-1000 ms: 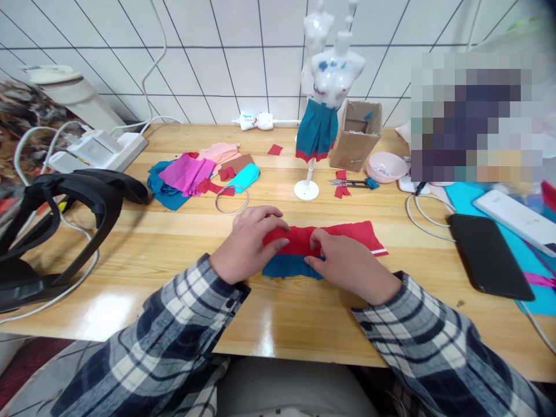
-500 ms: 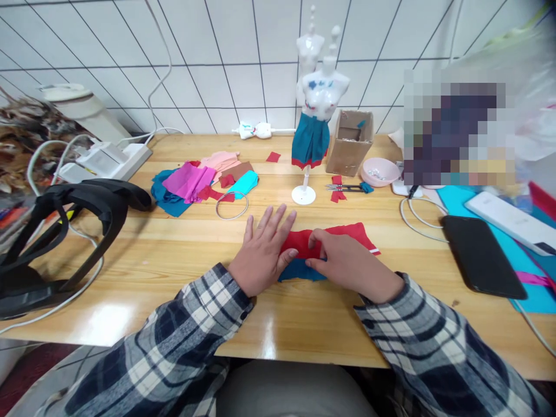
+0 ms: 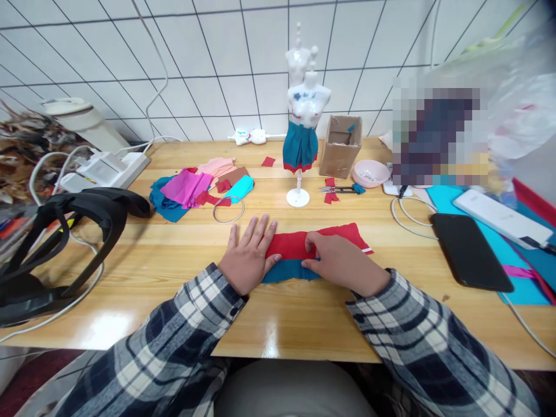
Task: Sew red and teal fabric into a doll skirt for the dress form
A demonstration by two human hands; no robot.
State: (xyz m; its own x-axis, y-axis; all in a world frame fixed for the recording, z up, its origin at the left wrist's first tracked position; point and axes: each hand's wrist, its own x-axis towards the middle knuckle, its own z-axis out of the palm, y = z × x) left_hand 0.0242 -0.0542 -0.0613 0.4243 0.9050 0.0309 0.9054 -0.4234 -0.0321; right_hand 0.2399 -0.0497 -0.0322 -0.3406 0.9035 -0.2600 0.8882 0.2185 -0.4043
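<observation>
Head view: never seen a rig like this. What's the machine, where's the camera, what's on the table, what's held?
No machine: these are a person's bare hands, seen from one camera worn on the head, looking forward and down. The left hand lies spread at the left end of the red cloth; blue cloth shows along its near edge. The right hand has curled fingers on the cloth; whether they pinch it, I can't tell. Farther back on the table are scraps, a dress form in a blue skirt, snips, a box and a bowl. A phone lies at right.
</observation>
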